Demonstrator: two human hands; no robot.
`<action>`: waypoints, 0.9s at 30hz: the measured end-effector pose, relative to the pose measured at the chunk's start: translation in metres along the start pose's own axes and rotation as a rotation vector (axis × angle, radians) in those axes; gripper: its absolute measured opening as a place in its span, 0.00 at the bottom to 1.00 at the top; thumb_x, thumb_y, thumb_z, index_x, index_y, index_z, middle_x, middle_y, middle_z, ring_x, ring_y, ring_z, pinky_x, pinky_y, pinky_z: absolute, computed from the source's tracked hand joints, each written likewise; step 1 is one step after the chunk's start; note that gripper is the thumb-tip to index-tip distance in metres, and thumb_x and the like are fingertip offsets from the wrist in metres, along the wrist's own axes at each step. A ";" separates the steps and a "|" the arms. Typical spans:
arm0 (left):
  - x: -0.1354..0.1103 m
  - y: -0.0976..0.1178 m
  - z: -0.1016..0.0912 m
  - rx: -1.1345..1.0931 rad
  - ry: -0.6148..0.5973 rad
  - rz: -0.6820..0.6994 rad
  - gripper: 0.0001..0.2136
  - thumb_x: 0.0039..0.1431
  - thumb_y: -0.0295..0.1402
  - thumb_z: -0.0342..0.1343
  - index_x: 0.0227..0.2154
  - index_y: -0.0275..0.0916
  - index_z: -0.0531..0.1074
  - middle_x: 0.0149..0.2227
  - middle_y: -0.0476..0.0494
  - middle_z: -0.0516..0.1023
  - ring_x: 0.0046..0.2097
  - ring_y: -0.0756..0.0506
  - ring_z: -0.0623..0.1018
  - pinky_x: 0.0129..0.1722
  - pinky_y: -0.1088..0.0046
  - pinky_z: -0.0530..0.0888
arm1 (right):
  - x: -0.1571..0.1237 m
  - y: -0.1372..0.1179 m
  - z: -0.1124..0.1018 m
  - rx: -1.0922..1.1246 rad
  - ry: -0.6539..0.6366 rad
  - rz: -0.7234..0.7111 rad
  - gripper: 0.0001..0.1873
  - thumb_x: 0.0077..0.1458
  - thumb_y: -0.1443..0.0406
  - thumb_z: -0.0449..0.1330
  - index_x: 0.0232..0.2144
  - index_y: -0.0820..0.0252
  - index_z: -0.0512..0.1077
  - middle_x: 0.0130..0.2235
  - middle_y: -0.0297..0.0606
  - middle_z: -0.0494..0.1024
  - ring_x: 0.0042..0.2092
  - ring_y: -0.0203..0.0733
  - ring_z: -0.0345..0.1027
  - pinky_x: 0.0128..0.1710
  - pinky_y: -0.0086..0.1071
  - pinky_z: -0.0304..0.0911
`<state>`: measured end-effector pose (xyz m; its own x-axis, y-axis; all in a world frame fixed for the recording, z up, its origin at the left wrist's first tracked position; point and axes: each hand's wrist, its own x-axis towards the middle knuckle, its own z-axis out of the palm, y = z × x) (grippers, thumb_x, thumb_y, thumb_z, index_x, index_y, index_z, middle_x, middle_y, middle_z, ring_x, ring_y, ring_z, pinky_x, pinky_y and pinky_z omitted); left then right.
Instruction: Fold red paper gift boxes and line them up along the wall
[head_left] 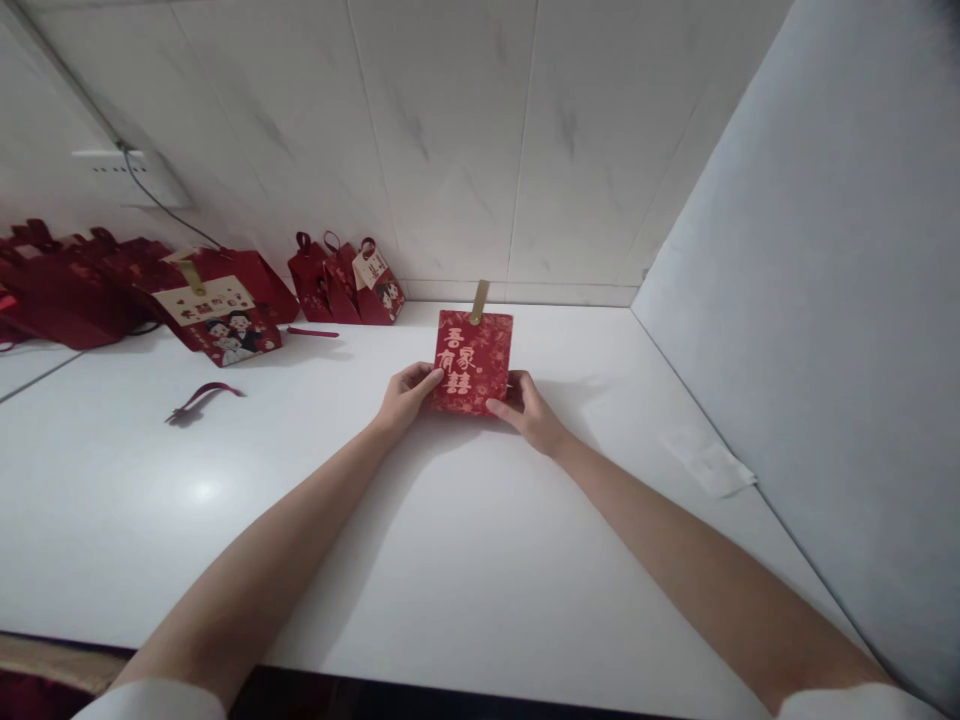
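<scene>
A red gift box (480, 350) with pale gold Chinese characters stands upright on the white table, its patterned front facing me. A gold-coloured strap (481, 302) sticks up from its top edge. My left hand (409, 395) grips the box's left side, thumb on the front and fingers behind. On the lower right side my right hand (529, 408) holds it the same way, thumb at the front corner. The fingers behind the box are partly hidden.
Several red gift boxes (71, 285) crowd the left back, one with a cartoon couple (236, 335). Small handled boxes (345, 285) stand by the tiled wall. Loose dark red straps (206, 395) lie on the left. White tissue (712, 462) lies near the right-hand panel (840, 300).
</scene>
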<state>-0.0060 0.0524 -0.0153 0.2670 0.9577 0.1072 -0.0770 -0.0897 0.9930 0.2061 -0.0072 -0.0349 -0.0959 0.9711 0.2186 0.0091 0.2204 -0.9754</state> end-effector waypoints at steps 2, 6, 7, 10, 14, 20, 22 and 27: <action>0.003 0.000 -0.006 0.046 -0.007 0.006 0.13 0.54 0.43 0.59 0.29 0.37 0.71 0.31 0.48 0.76 0.32 0.50 0.74 0.36 0.74 0.70 | -0.002 -0.002 0.000 -0.054 -0.036 -0.028 0.31 0.50 0.56 0.64 0.53 0.54 0.57 0.55 0.44 0.67 0.54 0.47 0.64 0.55 0.47 0.61; 0.005 0.007 -0.022 0.108 -0.261 -0.045 0.14 0.50 0.39 0.63 0.37 0.36 0.71 0.41 0.42 0.77 0.42 0.45 0.76 0.45 0.68 0.70 | -0.004 -0.003 0.001 -0.140 -0.008 -0.045 0.34 0.50 0.58 0.64 0.56 0.53 0.56 0.57 0.44 0.66 0.56 0.48 0.62 0.56 0.49 0.59; 0.006 0.009 -0.024 0.112 -0.320 -0.054 0.16 0.48 0.37 0.64 0.39 0.36 0.71 0.44 0.40 0.77 0.45 0.43 0.75 0.48 0.66 0.70 | -0.005 -0.002 0.001 -0.142 -0.005 -0.044 0.35 0.49 0.58 0.65 0.56 0.53 0.56 0.56 0.44 0.67 0.56 0.49 0.63 0.56 0.49 0.59; 0.005 0.013 -0.027 0.123 -0.393 -0.066 0.19 0.46 0.33 0.66 0.42 0.35 0.70 0.46 0.36 0.76 0.49 0.41 0.75 0.51 0.62 0.69 | -0.003 -0.001 -0.001 -0.092 -0.008 -0.050 0.33 0.50 0.57 0.64 0.56 0.53 0.56 0.56 0.44 0.67 0.54 0.48 0.64 0.54 0.48 0.62; 0.004 0.011 -0.025 0.098 -0.349 -0.094 0.18 0.46 0.33 0.66 0.41 0.35 0.72 0.46 0.36 0.76 0.47 0.41 0.76 0.50 0.62 0.70 | 0.000 0.003 -0.002 -0.002 0.017 -0.043 0.25 0.53 0.56 0.61 0.50 0.54 0.59 0.53 0.44 0.70 0.51 0.45 0.67 0.51 0.45 0.65; 0.004 0.007 -0.024 0.070 -0.278 -0.112 0.15 0.47 0.35 0.65 0.37 0.35 0.73 0.42 0.37 0.78 0.42 0.43 0.77 0.46 0.64 0.72 | 0.003 0.008 -0.002 -0.095 0.026 -0.012 0.21 0.53 0.53 0.60 0.46 0.57 0.66 0.48 0.43 0.72 0.50 0.47 0.67 0.52 0.46 0.62; 0.005 0.006 -0.025 0.079 -0.285 -0.109 0.13 0.48 0.36 0.64 0.34 0.35 0.72 0.38 0.39 0.78 0.39 0.44 0.77 0.43 0.66 0.72 | 0.003 0.007 -0.003 -0.150 0.032 -0.032 0.20 0.55 0.52 0.58 0.46 0.56 0.69 0.50 0.43 0.71 0.53 0.47 0.65 0.56 0.45 0.58; 0.005 0.004 -0.025 0.156 -0.334 -0.125 0.12 0.50 0.39 0.62 0.31 0.35 0.73 0.37 0.39 0.78 0.38 0.44 0.77 0.42 0.66 0.71 | 0.003 0.005 -0.005 -0.202 0.034 -0.065 0.19 0.57 0.52 0.55 0.46 0.53 0.72 0.51 0.42 0.69 0.54 0.47 0.62 0.58 0.44 0.55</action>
<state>-0.0294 0.0638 -0.0124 0.5655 0.8242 -0.0303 0.1163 -0.0434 0.9923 0.2106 -0.0029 -0.0386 -0.0695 0.9560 0.2850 0.2036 0.2932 -0.9341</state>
